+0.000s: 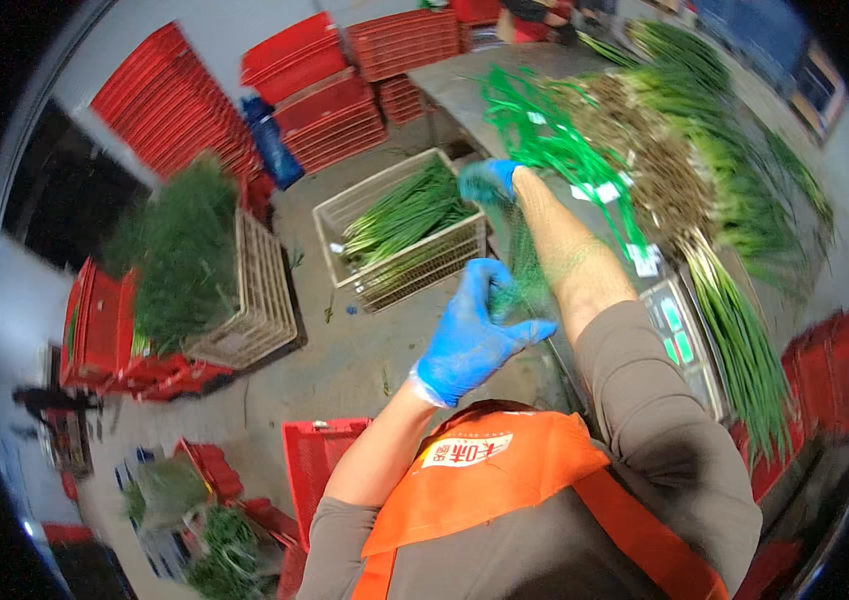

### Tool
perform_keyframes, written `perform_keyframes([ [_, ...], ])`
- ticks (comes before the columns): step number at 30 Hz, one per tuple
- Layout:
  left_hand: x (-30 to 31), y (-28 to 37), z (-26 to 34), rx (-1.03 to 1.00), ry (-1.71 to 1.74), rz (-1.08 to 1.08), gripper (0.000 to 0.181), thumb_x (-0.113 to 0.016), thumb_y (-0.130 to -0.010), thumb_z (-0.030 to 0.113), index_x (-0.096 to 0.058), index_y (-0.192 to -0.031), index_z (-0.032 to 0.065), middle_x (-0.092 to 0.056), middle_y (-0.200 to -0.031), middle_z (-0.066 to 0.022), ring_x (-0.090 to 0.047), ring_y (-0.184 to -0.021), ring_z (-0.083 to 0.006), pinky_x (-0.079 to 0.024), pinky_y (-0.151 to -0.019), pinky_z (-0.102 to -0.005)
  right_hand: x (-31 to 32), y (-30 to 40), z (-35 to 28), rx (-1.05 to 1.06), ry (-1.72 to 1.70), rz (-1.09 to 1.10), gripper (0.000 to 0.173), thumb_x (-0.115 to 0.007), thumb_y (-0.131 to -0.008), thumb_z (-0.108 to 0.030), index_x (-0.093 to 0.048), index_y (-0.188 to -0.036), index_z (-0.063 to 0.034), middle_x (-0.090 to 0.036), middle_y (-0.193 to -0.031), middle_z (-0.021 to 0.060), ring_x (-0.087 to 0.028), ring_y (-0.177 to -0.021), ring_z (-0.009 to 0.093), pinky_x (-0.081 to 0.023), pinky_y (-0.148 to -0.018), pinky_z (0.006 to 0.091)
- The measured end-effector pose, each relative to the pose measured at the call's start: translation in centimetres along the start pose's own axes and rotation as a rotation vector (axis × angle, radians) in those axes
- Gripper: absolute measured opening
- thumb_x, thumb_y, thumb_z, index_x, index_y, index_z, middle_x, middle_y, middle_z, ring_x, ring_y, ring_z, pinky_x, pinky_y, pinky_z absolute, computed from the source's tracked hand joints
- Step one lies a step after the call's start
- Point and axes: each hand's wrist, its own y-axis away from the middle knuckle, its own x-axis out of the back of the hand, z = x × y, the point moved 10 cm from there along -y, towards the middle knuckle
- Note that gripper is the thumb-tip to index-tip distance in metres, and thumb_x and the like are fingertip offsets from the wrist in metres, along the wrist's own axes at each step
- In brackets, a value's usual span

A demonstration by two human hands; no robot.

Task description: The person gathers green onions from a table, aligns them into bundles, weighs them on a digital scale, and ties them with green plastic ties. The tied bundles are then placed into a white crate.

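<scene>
My left hand (466, 334), in a blue glove, is raised in front of my orange apron (484, 465). Its thumb and fingers are apart, and green mesh netting (522, 262) passes beside the fingertips. Farther out, my right hand (488, 181), also gloved in blue, is blurred, with netting over its fingers and along the forearm. Whether those fingers grip the netting is unclear. Below the hands stands a beige plastic crate (424, 279) with green onions (409, 210) lying in it. A tangle of green plastic ties with white tags (567, 150) rests on the metal table beside my right arm.
Rooted green onions (694, 150) cover much of the table (454, 75). A loose bunch (739, 345) lies next to a digital scale (683, 337). Red crates (177, 105) are stacked behind. At left, leafy greens (177, 255) fill another beige crate (259, 300). A person (537, 15) is partly visible at the top.
</scene>
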Motion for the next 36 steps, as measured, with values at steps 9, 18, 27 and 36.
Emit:
perform_keyframes([
  [9, -8.2, -2.7, -1.4, -0.287, -0.284, -0.286, 0.028, -0.056, -0.083, 0.008, -0.056, -0.109, -0.0007, -0.059, -0.100, -0.0205, -0.057, -0.095, -0.0326, -0.045, -0.082, -0.0374, 11.7, 7.0, 1.1, 0.801, -1.401, 0.192, 0.021, -0.055, -0.087, -0.009, -0.054, -0.106, -0.0001, -0.058, -0.102, 0.0100, -0.058, -0.093, 0.021, -0.051, -0.082, 0.0280],
  [18, -10.6, -7.0, -7.5, 0.123, -0.543, -0.314, 0.060, -0.071, -0.074, 0.029, -0.046, -0.119, -0.0006, -0.058, -0.092, -0.0154, -0.055, -0.084, -0.0231, -0.045, -0.073, -0.0329, 8.9, 13.4, 4.8, 0.563, -1.220, 0.375, 0.033, -0.049, -0.088, -0.040, -0.059, -0.094, -0.0089, -0.058, -0.069, 0.0063, -0.053, -0.059, 0.019, -0.043, -0.052, 0.0304],
  [27, -10.6, -10.1, -11.7, 0.086, 0.252, -0.125, 0.037, -0.068, -0.079, 0.023, -0.056, -0.107, 0.0039, -0.062, -0.081, -0.0118, -0.059, -0.074, -0.0227, -0.046, -0.067, -0.0315, 5.8, 15.7, 4.6, 0.487, -0.933, 0.238, 0.064, -0.040, -0.087, -0.059, -0.039, -0.129, -0.0116, -0.048, -0.113, 0.0057, -0.049, -0.090, 0.018, -0.046, -0.075, 0.0367],
  [36, -10.9, -12.8, -15.7, 0.163, 0.714, 0.062, 0.014, -0.054, -0.088, 0.017, -0.062, -0.090, 0.0051, -0.058, -0.081, -0.0001, -0.053, -0.070, -0.0108, -0.045, -0.066, -0.0271, 1.2, 17.6, 5.0, 0.396, -1.399, 0.142, 0.050, -0.048, -0.083, -0.059, -0.056, -0.104, -0.0142, -0.060, -0.072, 0.0042, -0.058, -0.063, 0.020, -0.051, -0.062, 0.0308],
])
